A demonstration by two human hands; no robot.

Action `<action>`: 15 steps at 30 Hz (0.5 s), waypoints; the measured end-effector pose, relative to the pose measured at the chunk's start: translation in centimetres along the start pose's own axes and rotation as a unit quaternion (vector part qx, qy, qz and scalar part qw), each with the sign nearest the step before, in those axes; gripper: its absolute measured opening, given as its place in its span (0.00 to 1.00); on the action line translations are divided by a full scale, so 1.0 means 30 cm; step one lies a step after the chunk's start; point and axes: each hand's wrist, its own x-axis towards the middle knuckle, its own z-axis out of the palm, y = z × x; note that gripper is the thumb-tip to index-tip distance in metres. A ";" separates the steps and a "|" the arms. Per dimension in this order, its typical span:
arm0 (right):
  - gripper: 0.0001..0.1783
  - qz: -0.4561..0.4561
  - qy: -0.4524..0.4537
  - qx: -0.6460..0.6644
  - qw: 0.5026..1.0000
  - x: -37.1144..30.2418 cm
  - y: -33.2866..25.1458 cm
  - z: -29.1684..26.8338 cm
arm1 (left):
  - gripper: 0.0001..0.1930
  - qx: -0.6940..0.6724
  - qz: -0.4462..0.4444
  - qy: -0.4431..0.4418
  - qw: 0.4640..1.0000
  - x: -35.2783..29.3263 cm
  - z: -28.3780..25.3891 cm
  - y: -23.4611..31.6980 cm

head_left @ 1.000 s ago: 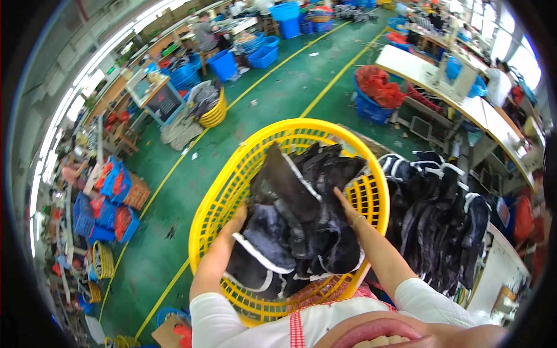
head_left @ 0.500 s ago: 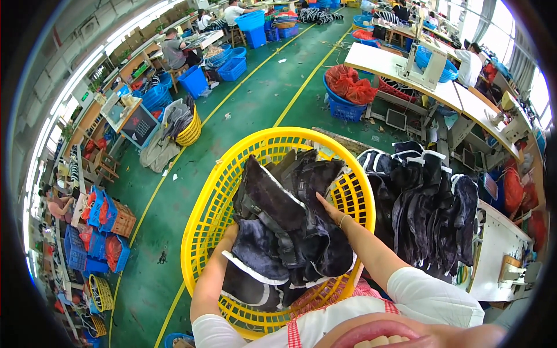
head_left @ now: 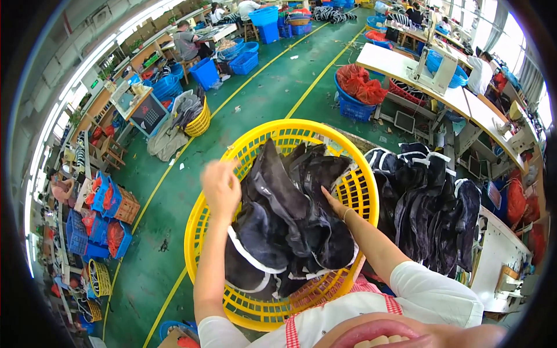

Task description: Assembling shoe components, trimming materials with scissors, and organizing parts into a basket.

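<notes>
A heap of dark plush fabric pieces (head_left: 278, 185), some with white edging, fills a yellow plastic laundry-style basket (head_left: 368, 174) in front of me. My left hand (head_left: 221, 188) is raised above the basket's left rim, apart from the heap. Its fingers look curled but are smeared by motion. Inside the basket, my right hand (head_left: 335, 203) is at the heap's right side. The thumb lies against the dark pieces, and the other fingers are tucked among them, mostly hidden.
More dark pieces with white edging (head_left: 426, 203) hang or lie in a row at my right. Beyond are a white sewing table (head_left: 406, 72) and a blue basket with red bags (head_left: 357, 95). A smaller yellow basket (head_left: 199, 120) stands on the green floor (head_left: 255, 95).
My left hand has come up off the heap to above the left rim. The pieces have shifted slightly, while my right hand stays at the heap's right side.
</notes>
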 end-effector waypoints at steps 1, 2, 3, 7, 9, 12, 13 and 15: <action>0.55 -0.008 0.011 -0.002 1.000 0.127 0.077 -0.073 | 0.12 0.043 -0.038 0.044 0.997 0.072 -0.001 0.001; 0.55 -0.004 0.010 0.000 1.000 0.141 0.089 -0.076 | 0.14 0.089 -0.084 0.085 0.989 0.107 0.001 -0.029; 0.55 -0.096 0.011 -0.007 0.995 0.144 0.093 -0.023 | 0.16 -0.037 -0.225 -0.096 0.969 -0.012 0.042 -0.248; 0.57 -0.134 0.025 -0.035 0.990 0.111 0.050 0.051 | 0.20 -0.315 -0.449 -0.422 0.722 -0.083 -0.027 -0.395; 0.58 -0.125 0.042 -0.036 0.991 0.101 0.018 0.037 | 0.23 -0.276 -0.458 -0.414 0.737 -0.071 -0.052 -0.351; 0.57 -0.063 0.002 -0.049 0.997 -0.168 -0.103 0.187 | 0.26 -0.203 -0.451 -0.379 0.782 -0.116 -0.216 -0.268; 0.55 -0.066 -0.018 -0.053 0.996 -0.235 -0.130 0.223 | 0.25 -0.205 -0.469 -0.367 0.777 -0.130 -0.275 -0.260; 0.53 -0.081 -0.049 -0.096 0.991 -0.329 -0.170 0.284 | 0.23 -0.230 -0.543 -0.322 0.740 -0.165 -0.382 -0.241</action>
